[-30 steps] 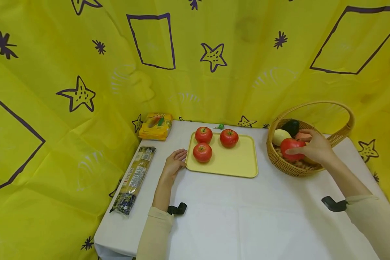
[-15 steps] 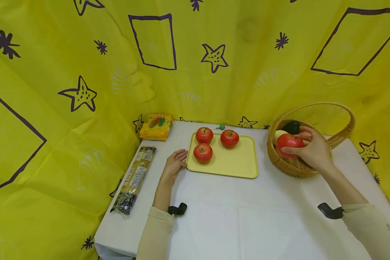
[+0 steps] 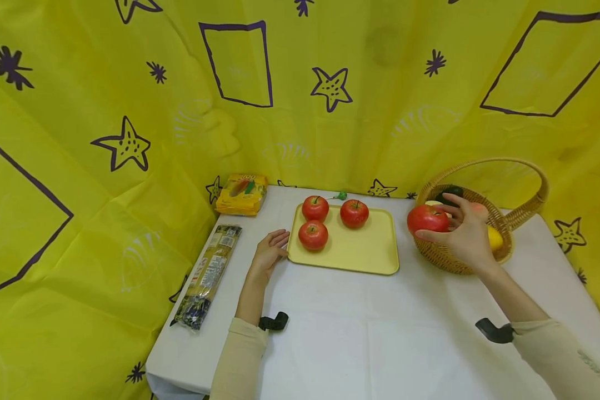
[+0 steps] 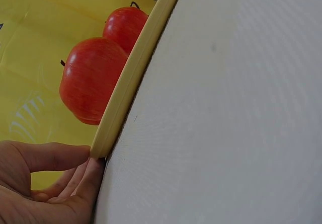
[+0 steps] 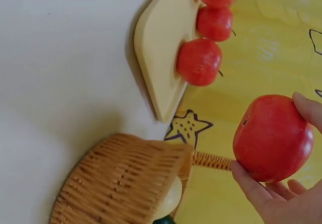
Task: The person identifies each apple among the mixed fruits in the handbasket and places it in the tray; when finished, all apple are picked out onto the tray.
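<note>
In the head view, my right hand [image 3: 462,230] grips a red apple [image 3: 426,219] at the left rim of a wicker basket [image 3: 442,256]. The right wrist view shows that apple [image 5: 271,138] between thumb and fingertips, raised clear of the basket. My left hand [image 3: 269,253] is at the near left corner of a pale yellow tray [image 3: 357,255]. In the left wrist view its thumb and fingers pinch the tray's corner [image 4: 108,133]. Three red apples stand on the tray: one at back left [image 3: 315,208], one in front of it [image 3: 313,235], another farther right [image 3: 354,214].
The basket, with a tall arched handle [image 3: 502,160], holds a dark green item [image 3: 450,194], a yellow one [image 3: 494,238] and others partly hidden by my hand. A yellow packet [image 3: 242,194] and a long clear-wrapped pack [image 3: 208,276] lie left. Yellow patterned cloth [image 3: 290,122] hangs behind the table.
My right hand has lifted the apple from inside the basket and moved it left to the basket's rim, uncovering the yellow item. My left hand and the tray have stayed in place.
</note>
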A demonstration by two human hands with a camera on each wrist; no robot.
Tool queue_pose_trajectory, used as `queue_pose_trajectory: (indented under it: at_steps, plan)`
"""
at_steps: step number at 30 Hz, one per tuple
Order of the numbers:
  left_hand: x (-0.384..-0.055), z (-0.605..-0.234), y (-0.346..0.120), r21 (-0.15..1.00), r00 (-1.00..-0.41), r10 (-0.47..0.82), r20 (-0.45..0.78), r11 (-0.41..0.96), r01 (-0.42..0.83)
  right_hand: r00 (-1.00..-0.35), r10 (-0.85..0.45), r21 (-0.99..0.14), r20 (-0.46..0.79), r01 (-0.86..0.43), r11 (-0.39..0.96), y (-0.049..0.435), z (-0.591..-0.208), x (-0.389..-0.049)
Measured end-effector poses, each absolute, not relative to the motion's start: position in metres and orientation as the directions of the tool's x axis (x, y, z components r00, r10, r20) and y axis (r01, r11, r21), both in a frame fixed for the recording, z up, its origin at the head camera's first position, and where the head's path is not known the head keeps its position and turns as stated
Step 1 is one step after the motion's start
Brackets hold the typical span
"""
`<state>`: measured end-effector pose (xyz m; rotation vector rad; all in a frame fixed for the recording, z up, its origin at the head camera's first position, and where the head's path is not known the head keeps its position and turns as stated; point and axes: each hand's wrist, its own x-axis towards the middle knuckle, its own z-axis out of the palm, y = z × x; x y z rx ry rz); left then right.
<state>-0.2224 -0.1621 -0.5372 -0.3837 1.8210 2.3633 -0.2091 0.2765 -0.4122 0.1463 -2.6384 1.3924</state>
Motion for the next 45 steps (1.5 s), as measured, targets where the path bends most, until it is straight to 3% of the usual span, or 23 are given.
queue_pose_trajectory:
  at_steps: [22, 45]
  plan:
    - [-0.223, -0.538, -0.162, 0.932, -0.96, -0.044, -0.275, -0.257, -0.256, -0.981, -0.078, -0.864, 0.178, -0.194, 0.465, 0.214, -0.442, -0.222]
    - [-0.222, -0.54, -0.162, 0.933, -0.962, -0.048, -0.267, -0.261, -0.246, -0.989, -0.133, -0.922, 0.068, -0.114, 0.371, 0.179, -0.463, -0.238]
